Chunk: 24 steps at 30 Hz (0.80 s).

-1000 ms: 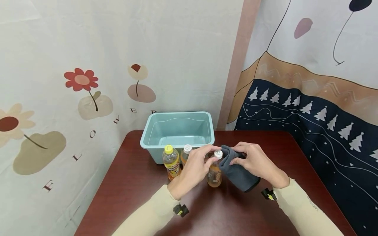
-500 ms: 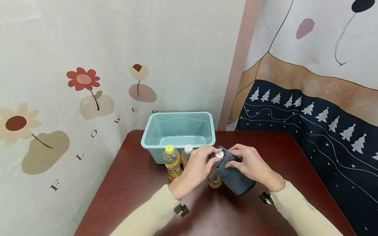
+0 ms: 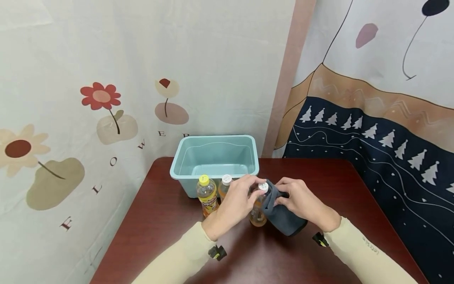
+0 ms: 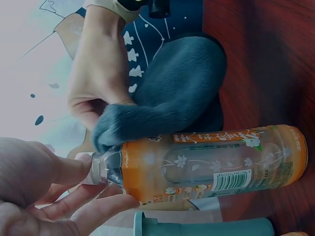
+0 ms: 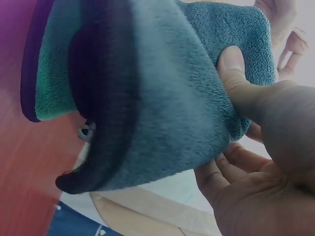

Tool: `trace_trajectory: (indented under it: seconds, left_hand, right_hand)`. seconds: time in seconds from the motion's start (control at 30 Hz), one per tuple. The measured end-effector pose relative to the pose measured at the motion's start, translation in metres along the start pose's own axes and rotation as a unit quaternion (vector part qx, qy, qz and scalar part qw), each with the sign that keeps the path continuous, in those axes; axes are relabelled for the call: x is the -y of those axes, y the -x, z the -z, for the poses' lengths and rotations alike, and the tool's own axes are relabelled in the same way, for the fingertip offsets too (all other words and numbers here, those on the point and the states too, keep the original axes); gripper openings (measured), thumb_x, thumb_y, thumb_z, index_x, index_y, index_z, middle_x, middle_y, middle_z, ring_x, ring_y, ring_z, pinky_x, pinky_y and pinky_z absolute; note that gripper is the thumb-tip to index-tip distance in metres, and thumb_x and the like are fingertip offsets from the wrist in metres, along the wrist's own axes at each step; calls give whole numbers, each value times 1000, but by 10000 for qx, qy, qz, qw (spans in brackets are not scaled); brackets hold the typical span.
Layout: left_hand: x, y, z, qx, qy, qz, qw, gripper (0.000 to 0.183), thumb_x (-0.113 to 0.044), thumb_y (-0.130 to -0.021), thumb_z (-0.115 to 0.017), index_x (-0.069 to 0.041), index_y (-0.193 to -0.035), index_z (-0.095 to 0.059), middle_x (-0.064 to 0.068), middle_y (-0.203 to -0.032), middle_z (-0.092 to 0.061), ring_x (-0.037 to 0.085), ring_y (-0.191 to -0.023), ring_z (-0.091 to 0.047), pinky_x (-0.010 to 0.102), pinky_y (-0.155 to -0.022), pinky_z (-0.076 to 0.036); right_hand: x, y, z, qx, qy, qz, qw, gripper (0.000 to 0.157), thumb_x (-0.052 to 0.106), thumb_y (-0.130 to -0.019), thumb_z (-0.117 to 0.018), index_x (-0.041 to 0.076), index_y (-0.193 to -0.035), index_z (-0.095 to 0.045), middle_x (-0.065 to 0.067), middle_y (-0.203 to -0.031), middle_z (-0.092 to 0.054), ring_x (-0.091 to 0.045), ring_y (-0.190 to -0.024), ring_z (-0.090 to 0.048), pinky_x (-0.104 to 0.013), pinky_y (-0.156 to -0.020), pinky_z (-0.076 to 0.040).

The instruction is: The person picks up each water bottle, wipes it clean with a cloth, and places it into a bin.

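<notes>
My left hand point(image 3: 238, 199) pinches the white cap point(image 4: 87, 168) of a clear drink bottle point(image 3: 257, 216) with an orange label, which stands upright on the table. My right hand point(image 3: 302, 197) grips a folded dark grey cloth point(image 3: 283, 219) between thumb and fingers. In the left wrist view the cloth's folded end lies against the bottle's neck and shoulder, and its lower part hangs beside the bottle. To the left stand a bottle with a yellow cap point(image 3: 209, 195) and another with a white cap point(image 3: 226, 180), partly hidden behind my left hand.
Behind the bottles, a light blue plastic tub point(image 3: 213, 176) stands near the back of the dark red table point(image 3: 142, 240). Printed fabric point(image 3: 220, 71) hangs along the back and right side.
My right hand has moved slightly left and brought the cloth against the bottle's neck. My left hand keeps its pinch on the cap.
</notes>
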<state>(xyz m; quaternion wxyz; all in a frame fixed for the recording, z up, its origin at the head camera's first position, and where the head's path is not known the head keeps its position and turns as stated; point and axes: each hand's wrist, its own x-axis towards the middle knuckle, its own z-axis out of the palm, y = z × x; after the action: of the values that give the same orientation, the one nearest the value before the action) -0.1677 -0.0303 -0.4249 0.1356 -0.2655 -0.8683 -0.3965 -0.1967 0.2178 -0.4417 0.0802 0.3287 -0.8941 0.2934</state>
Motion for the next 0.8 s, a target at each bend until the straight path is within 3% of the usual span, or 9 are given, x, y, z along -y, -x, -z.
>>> trace_trajectory:
  seconds: [0.13,0.43,0.63,0.8]
  left_hand:
    - [1,1,0,-10,-78,-60,10000,27,-13,-109,-83,-7,-135,-82,11,-130,-84,22,-113,-82,38,-93,-71]
    - [3,1,4,59,50,-108,9999,29,-12,-109,-83,-5,-137,-81,13,-134,-84,28,-125,-82,44,-103,-71]
    - [4,2,6,130,90,-58,9999,30,-11,-109,-82,-6,-139,-80,13,-134,-83,27,-122,-80,45,-102,-71]
    - [5,4,7,169,87,-71,9998,31,-12,-110,-82,-6,-140,-79,14,-133,-82,27,-121,-80,46,-99,-71]
  right_hand:
    - [-7,2,-7,224,19,-152,9996,26,1,-90,-99,5,-115,-92,-3,-108,-83,-17,-98,-84,-38,-87,-75]
    - [-29,3,-37,747,-116,-122,9971,23,-2,-94,-95,15,-110,-93,2,-105,-84,-12,-98,-83,-26,-83,-71]
    - [-40,3,-59,982,-103,-14,9951,17,-4,-94,-93,12,-99,-90,-3,-103,-84,-10,-93,-81,-21,-73,-65]
    - [-46,4,-75,1152,-40,79,9933,15,-7,-94,-92,8,-99,-90,-8,-98,-86,-4,-81,-77,-18,-65,-56]
